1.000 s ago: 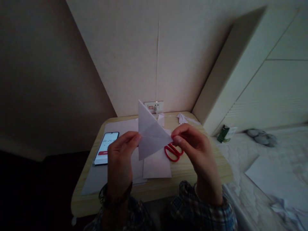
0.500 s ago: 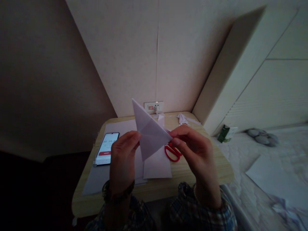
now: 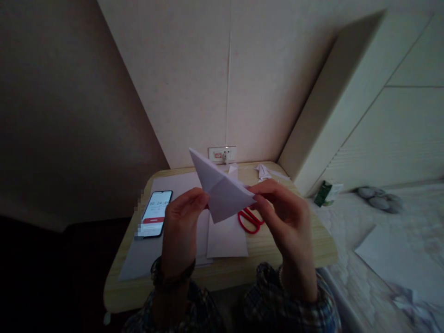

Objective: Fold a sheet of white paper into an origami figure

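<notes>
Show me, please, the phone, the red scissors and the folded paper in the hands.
Phone [image 3: 157,212], head view: lit screen.
Red scissors [image 3: 252,218], head view: red handle.
Folded paper [image 3: 226,196], head view: near face.

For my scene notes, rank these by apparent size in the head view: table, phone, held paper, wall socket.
1. Table
2. Held paper
3. Phone
4. Wall socket
The paper looks nearer the camera, so its true size against the phone is unsure.
</notes>
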Demonstrator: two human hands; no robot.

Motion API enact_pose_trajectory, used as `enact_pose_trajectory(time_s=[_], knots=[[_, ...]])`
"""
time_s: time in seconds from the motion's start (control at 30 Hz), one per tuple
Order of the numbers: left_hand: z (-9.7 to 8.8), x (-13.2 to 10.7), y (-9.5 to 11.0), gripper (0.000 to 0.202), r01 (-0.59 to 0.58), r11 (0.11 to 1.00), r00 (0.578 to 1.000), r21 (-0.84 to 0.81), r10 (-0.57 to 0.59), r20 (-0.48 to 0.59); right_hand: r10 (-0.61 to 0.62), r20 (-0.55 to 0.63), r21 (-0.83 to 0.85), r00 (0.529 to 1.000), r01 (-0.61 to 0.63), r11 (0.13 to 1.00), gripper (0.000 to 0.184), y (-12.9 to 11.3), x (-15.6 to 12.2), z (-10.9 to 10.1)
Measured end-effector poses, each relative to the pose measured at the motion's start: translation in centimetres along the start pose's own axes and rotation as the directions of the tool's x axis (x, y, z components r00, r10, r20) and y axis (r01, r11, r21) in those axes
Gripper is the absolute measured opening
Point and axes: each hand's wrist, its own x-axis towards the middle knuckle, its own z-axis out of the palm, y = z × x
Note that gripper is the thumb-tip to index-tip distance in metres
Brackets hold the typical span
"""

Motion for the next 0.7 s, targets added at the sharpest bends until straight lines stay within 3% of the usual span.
enact_pose_trajectory(time_s=[0.13,0.33,0.43,0.53,0.63,0.7], knots=[[-0.2,-0.1,0.2,0.011,-0.055,0.993,0.996,0.109,0.046,0.077,-0.031,-0.003,-0.069,1.000,0.031,0.997,0.020,0.1,0.2,-0.1],[-0.3,0.1,0.5,0.013,-0.118,0.962,0.975,0.248,0.065,0.213,-0.096,0.173,-0.052,0.980,0.106,0.993,0.009,0.0,0.7,0.2],[-0.2,0.0,0.6,0.009,-0.120,0.949,0.973,0.293,0.054,0.223,-0.117,0.161,-0.103,0.980,0.135,0.986,0.012,0.0,0.7,0.2],[0.0,-0.6,1.0,0.024,-0.263,0.909,0.965,0.324,0.241,0.106,-0.119,0.164,-0.230,0.979,0.155,0.961,0.012,0.3,0.7,0.0],[0.0,-1.5,2.0,0.024,-0.479,0.805,0.856,0.349,0.516,-0.015,-0.101,0.257,-0.316,0.961,0.182,0.931,0.007,0.8,0.6,-0.2],[-0.3,-1.8,2.6,0.022,-0.503,0.776,0.835,0.380,0.550,-0.017,-0.096,0.325,-0.318,0.941,0.204,0.926,0.006,1.0,0.7,-0.3]])
